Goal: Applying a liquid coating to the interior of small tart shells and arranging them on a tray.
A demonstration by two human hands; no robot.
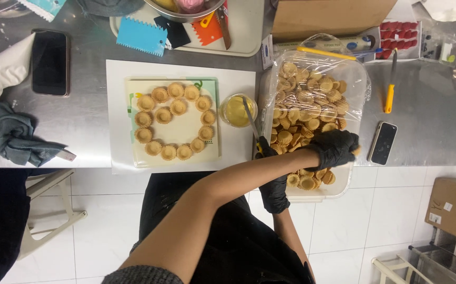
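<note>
Steel counter: left hand (334, 148) in tart container (320, 193).

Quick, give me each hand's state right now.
Left hand: gloved, closed among the tart shells in the plastic tub.
Right hand: gloved, closed on the yellow-handled knife over the small cup.

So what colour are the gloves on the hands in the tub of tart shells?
Black, on both the left hand and the right hand; the head view shows it.
</note>
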